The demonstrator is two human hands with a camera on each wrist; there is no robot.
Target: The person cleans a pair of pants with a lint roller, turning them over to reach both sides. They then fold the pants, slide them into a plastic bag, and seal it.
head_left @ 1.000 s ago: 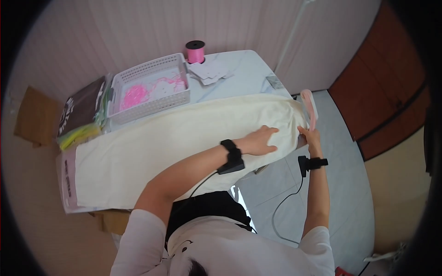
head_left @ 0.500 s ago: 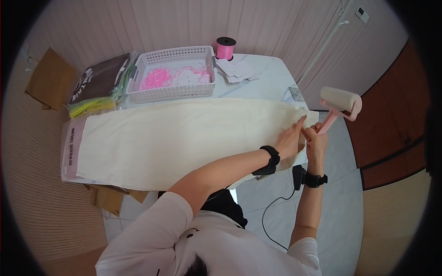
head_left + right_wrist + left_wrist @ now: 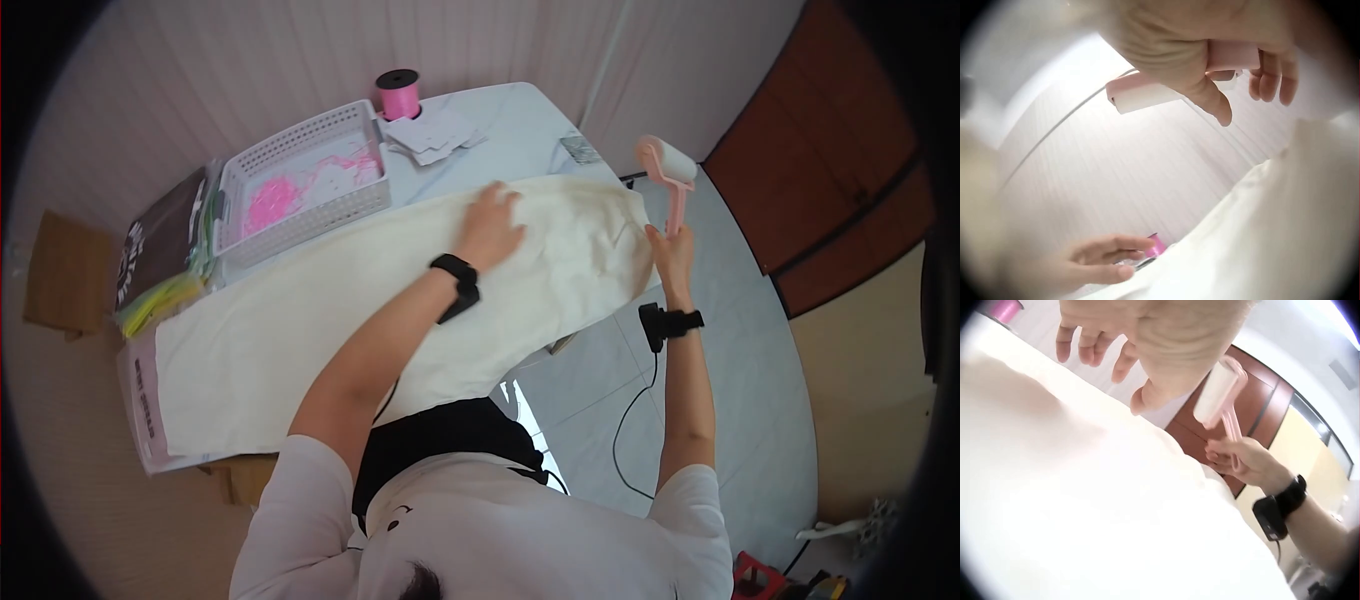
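Cream cloth [image 3: 330,310] lies spread along the table, wrinkled toward its right end. Over its upper middle is the left hand [image 3: 488,232], fingers spread and slightly blurred; in the left wrist view this hand [image 3: 1160,350] hovers above the cloth [image 3: 1085,487] with loosely bent fingers, holding nothing. Beyond the cloth's right end, the right hand [image 3: 676,262] grips the pink handle of a lint roller [image 3: 672,165], its white roll pointing up and away. In the right wrist view the roller [image 3: 1147,94] sits in the right hand [image 3: 1210,50], thumb extended.
A white basket [image 3: 300,215] with pink strands stands at the back, beside white cards [image 3: 435,135] and a pink ribbon spool [image 3: 400,97]. Packaged dark and yellow items [image 3: 165,255] lie at the left. A brown paper bag [image 3: 68,272] is at the far left.
The left hand has moved from the cloth's right end, beside the right hand, back left and up over the middle. The right hand still holds the roller, and the head view has shifted.
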